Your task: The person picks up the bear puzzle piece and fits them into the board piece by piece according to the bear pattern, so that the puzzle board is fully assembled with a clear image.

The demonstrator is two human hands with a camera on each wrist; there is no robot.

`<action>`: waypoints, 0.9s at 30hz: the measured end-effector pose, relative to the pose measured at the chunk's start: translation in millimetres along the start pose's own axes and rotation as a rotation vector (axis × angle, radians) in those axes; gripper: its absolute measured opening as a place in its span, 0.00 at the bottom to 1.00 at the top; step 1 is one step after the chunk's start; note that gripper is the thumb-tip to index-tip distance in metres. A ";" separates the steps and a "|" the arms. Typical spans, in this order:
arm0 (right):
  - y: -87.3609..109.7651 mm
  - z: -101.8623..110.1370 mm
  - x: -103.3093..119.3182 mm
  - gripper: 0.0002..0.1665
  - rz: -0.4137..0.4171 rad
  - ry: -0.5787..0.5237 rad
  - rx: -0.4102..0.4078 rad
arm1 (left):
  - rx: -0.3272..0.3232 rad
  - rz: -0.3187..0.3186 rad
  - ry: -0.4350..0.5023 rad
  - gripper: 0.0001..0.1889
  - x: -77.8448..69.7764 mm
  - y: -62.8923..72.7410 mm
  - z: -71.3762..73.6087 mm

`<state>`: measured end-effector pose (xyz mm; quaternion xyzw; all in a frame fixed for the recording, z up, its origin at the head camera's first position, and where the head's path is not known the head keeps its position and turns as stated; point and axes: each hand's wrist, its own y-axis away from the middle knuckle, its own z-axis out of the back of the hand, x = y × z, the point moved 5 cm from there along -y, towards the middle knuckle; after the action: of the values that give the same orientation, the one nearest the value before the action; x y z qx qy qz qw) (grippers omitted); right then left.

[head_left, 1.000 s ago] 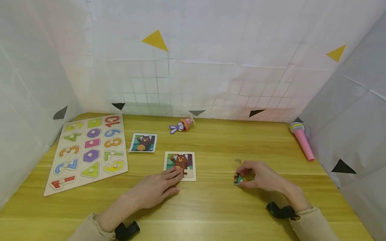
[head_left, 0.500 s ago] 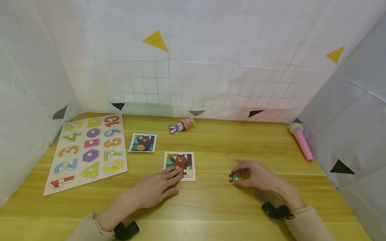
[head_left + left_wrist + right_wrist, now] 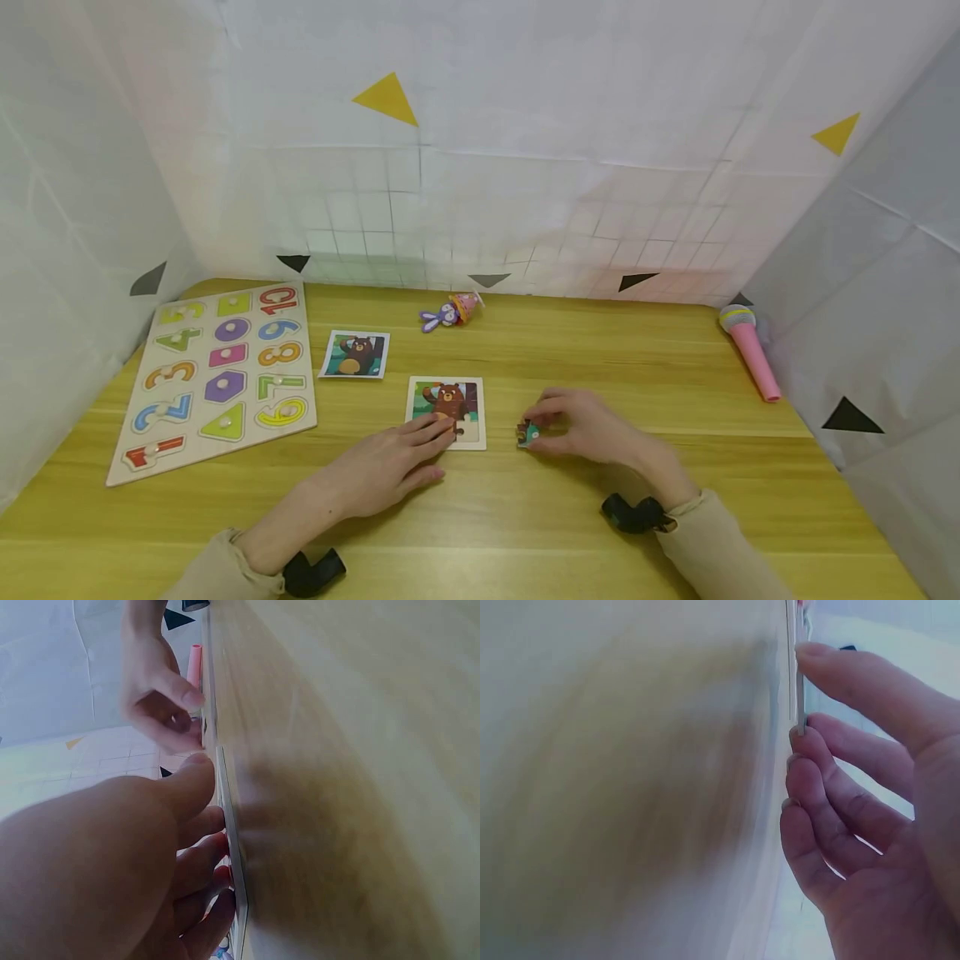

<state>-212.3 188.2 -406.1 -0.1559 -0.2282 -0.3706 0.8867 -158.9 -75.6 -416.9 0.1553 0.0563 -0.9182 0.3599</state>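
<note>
A square bear jigsaw puzzle lies in its pale frame on the table, with a bare pale gap at its lower right. My left hand rests on its lower left part, fingers extended and covering that corner. In the left wrist view those fingertips lie along the edge of the puzzle frame. To the right, my right hand pinches a small green and brown puzzle piece between thumb and fingers, close over the table. Seen from the right wrist, the piece appears edge-on.
A bear picture card lies behind the puzzle. At the left is a wooden number-and-shape board. A purple rabbit toy lies near the back wall, and a pink toy microphone at the far right.
My right hand has moved left with the puzzle piece, bringing it nearer the puzzle. The left hand has stayed in place.
</note>
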 end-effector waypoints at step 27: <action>-57.7 -35.9 43.2 0.20 0.073 0.036 0.008 | 0.009 0.007 -0.014 0.29 -0.3 -1.1 0.8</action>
<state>-217.1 107.9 -407.9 -0.1541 -0.2079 -0.3398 0.9042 -159.7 -74.8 -416.1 0.1508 0.0493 -0.9183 0.3627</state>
